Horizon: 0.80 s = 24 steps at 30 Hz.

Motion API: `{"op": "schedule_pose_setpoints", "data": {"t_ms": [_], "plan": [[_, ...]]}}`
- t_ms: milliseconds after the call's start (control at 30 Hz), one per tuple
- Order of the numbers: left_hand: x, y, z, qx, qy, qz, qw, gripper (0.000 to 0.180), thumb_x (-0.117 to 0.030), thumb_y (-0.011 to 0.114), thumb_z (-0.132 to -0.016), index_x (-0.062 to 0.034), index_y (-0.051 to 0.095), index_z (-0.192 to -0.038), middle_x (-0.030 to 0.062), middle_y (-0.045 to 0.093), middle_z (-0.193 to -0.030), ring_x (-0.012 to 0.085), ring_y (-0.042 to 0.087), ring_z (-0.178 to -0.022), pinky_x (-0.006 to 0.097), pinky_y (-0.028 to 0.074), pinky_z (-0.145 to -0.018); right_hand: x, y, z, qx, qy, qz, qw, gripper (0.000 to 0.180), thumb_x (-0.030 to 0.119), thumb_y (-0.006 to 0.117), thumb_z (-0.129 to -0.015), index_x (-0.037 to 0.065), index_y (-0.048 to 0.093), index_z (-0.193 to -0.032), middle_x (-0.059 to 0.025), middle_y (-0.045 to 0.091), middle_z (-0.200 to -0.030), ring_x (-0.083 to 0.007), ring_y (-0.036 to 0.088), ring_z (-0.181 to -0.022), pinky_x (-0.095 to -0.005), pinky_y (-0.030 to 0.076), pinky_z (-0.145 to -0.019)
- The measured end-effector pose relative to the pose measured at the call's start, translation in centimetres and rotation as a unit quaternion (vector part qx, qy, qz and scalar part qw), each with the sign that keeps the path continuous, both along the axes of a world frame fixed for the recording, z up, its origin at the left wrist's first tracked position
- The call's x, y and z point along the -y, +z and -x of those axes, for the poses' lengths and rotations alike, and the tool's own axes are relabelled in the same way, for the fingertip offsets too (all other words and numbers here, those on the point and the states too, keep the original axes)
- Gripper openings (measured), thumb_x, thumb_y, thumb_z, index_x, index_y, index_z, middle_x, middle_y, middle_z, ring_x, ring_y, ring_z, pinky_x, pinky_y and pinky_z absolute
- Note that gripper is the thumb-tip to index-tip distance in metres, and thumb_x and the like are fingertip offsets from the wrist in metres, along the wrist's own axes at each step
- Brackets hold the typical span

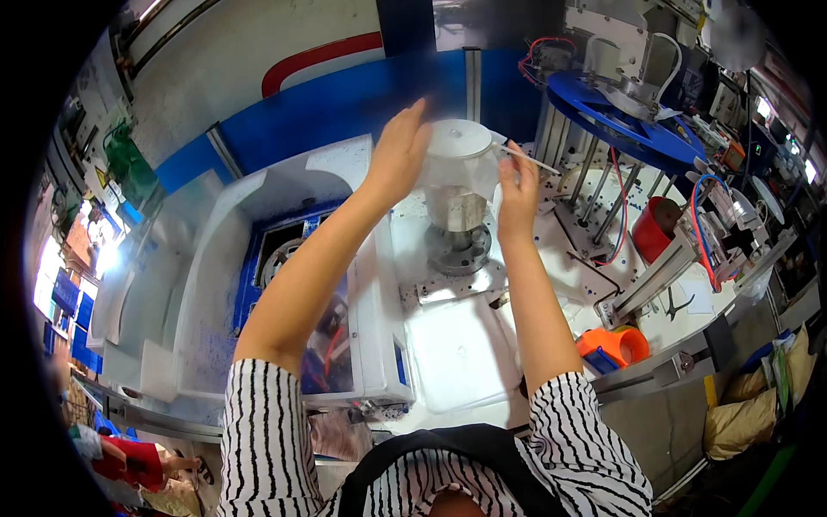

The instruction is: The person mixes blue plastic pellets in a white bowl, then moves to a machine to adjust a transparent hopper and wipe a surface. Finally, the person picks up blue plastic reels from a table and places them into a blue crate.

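Note:
A translucent, frosted plastic container with a flat white round disc point(459, 138) on top stands upright on a metal post. The post rises from a round dark metal base point(457, 250). My left hand point(399, 153) is at the container's left side, its fingers straight and pointing up. On the other side, my right hand point(519, 191) has its fingers bent around a thin white stick point(538, 161), which slants down to the right past the fingertips. Hazy, see-through material shows between the hands around the container; whether either palm touches it I cannot tell.
A white-walled machine housing point(372, 284) is on the left. A white tray point(457, 353) lies near me. To the right are a raised blue ring plate point(620, 121), a red cup point(655, 228), an orange container point(624, 345) and pliers point(676, 303). A blue barrier point(345, 99) runs behind.

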<state>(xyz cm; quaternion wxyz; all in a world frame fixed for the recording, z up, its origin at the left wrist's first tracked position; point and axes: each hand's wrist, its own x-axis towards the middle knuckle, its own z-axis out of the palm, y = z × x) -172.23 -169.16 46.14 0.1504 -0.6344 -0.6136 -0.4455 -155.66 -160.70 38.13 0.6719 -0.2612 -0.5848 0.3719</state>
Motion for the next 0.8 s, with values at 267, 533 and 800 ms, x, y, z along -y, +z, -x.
{"op": "schedule_pose_setpoints", "data": {"t_ms": [267, 533, 800], "plan": [[-3.2, -3.4, -0.4, -0.010, -0.065, -0.048, 0.997, 0.055, -0.038, 0.024, -0.104, -0.0030, 0.035, -0.145, 0.0195, 0.037, -0.148, 0.0350, 0.031, -0.140, 0.041, 0.020, -0.115, -2.0, 1.8, 2.3, 0.024, 0.084, -0.032, 0.996, 0.073, 0.054, 0.058, -0.089, -0.006, 0.051, -0.130, -0.0247, 0.049, -0.135, -0.0356, 0.043, -0.128, -0.0411, 0.033, -0.107], [-2.5, -3.3, -0.3, -0.143, -0.013, -0.095, 0.985, 0.059, -0.041, 0.016, -0.103, -0.0059, 0.030, -0.148, 0.0147, 0.033, -0.151, 0.0324, 0.026, -0.142, 0.047, 0.010, -0.117, -0.4, 0.9, 3.0, -0.022, 0.110, -0.030, 0.993, 0.079, 0.057, 0.055, -0.090, -0.006, 0.043, -0.138, -0.0223, 0.042, -0.143, -0.0331, 0.036, -0.135, -0.0393, 0.028, -0.110], [1.8, -3.7, -2.9, -0.308, -0.023, -0.080, 0.948, 0.053, -0.032, 0.048, -0.094, -0.0070, 0.040, -0.141, 0.0166, 0.039, -0.144, 0.0331, 0.032, -0.138, 0.047, 0.019, -0.114, 1.9, -1.2, 0.7, -0.082, 0.038, 0.080, 0.993, 0.067, 0.046, 0.058, -0.092, -0.001, 0.042, -0.136, -0.0146, 0.044, -0.135, -0.0252, 0.044, -0.118, -0.0359, 0.036, -0.101]]}}
